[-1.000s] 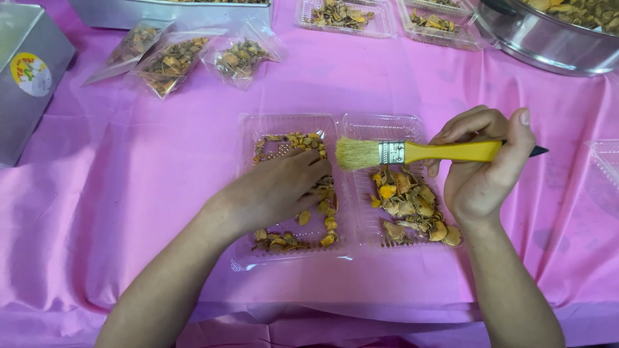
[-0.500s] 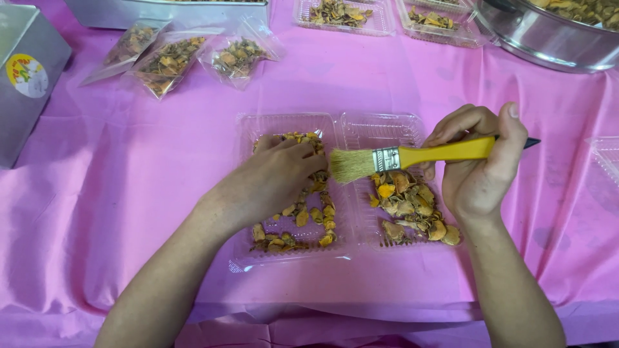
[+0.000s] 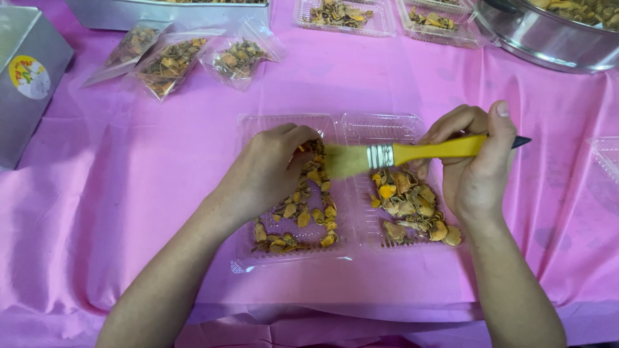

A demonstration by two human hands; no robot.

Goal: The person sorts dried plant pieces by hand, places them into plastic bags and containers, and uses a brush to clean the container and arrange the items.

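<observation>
An open clear plastic clamshell box (image 3: pixel 351 248) lies on the pink cloth, both halves holding yellow-brown dried slices (image 3: pixel 409 203). My right hand (image 3: pixel 474 164) grips a yellow-handled flat brush (image 3: pixel 412 153), held level with its bristles over the hinge between the two halves. My left hand (image 3: pixel 267 171) rests in the left half, fingers curled among the dried slices (image 3: pixel 303 216), close to the bristle tip.
Three small clear bags of dried slices (image 3: pixel 174 61) lie at the back left. A grey metal box (image 3: pixel 26 84) stands at the far left. Filled clear boxes (image 3: pixel 338 16) sit at the back, a steel bowl (image 3: pixel 554 42) at back right, another clear box (image 3: pixel 606 158) at the right edge.
The brush has moved left, its bristles now over the hinge and nearer my left hand. My left hand has shifted slightly up within the left half.
</observation>
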